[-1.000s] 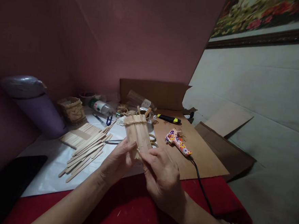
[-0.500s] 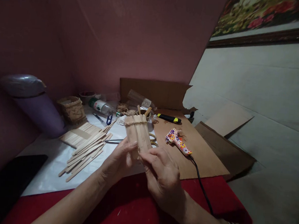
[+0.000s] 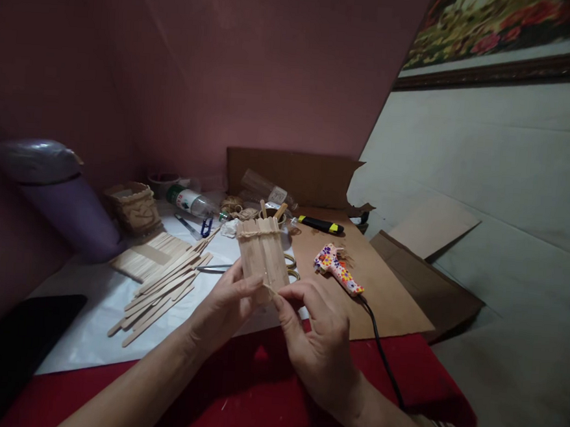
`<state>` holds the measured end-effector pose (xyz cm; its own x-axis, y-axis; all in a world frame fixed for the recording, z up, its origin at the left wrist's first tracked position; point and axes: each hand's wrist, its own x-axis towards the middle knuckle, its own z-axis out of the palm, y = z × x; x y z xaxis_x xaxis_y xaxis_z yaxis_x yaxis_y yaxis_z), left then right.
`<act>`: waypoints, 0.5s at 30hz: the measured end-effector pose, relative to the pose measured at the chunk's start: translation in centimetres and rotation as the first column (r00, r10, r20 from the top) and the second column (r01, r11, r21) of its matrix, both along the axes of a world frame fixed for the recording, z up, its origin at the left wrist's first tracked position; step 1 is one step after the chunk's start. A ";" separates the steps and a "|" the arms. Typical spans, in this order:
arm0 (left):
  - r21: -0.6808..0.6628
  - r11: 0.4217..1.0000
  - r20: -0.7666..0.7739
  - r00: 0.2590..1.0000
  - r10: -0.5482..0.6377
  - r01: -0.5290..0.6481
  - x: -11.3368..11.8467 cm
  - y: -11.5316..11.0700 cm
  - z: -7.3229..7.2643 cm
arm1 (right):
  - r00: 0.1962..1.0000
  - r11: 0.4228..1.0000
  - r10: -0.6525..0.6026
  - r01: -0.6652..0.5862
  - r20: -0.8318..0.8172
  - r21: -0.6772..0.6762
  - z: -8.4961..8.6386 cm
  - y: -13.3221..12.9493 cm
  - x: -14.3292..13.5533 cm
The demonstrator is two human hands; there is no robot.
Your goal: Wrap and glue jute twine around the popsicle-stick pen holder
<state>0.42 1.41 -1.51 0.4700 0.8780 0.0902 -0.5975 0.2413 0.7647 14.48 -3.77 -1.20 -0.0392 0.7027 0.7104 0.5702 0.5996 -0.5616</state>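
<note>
One stick-covered piece (image 3: 262,257), tilted above the worktop (image 3: 425,373), gripped low by my left hand's closed fingers (image 3: 248,286), apparently for steadiness, while my right hand (image 3: 325,340) pinches a thin strand (image 3: 270,291) at its lower end, seemingly for control.

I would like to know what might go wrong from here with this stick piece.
The thin strand pinched in the right hand might slip or loosen at the lower end of the stick piece.
The right arm could snag the black cord running over the near edge, dragging the glue gun.
The scissors lie behind the piece; their blades could nick the left hand.
</note>
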 end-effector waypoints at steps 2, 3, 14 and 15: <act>0.021 1.000 -0.007 1.000 -0.011 0.011 -0.1 0.0 -0.1 | 1.000 1.000 -0.007 0.007 -0.005 0.005 0.1 0.0 0.0; 0.030 0.999 -0.013 1.000 -0.017 0.018 -0.1 0.0 -0.1 | 1.000 1.000 -0.001 0.001 -0.004 0.003 0.2 -0.1 0.1; 0.031 1.000 -0.037 0.999 0.003 -0.001 0.2 0.1 0.0 | 0.993 0.997 0.079 -0.079 0.093 -0.004 0.6 -0.7 0.5; 0.024 1.000 -0.045 0.999 0.008 -0.007 0.1 0.1 0.1 | 0.991 0.997 0.076 -0.078 0.110 0.018 0.8 -0.8 0.7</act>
